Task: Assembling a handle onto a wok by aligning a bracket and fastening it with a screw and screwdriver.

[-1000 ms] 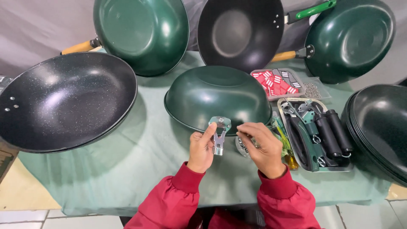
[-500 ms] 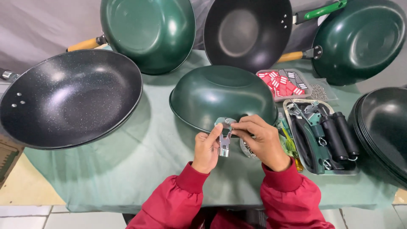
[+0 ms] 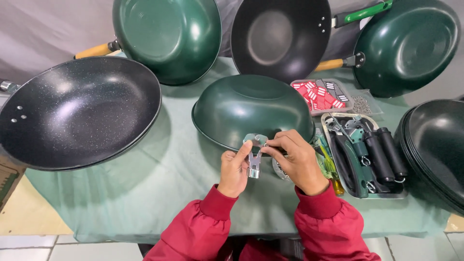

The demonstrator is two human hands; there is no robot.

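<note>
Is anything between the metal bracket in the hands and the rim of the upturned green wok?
Nothing visible. Both hands, left and right, hold the metal bracket right at the wok rim, with only fingers around it.

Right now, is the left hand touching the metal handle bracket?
Touching. The head view shows the left hand with its fingers pressed against the metal handle bracket, in front of the upturned green wok.

A shallow clear plastic tray stands on the green-covered bench, just behind the upturned green wok on its right side. It is rectangular and holds small red-and-white labels with a few dark striped ones. Touching its right side lies a clear packet of small grey bits.
</note>
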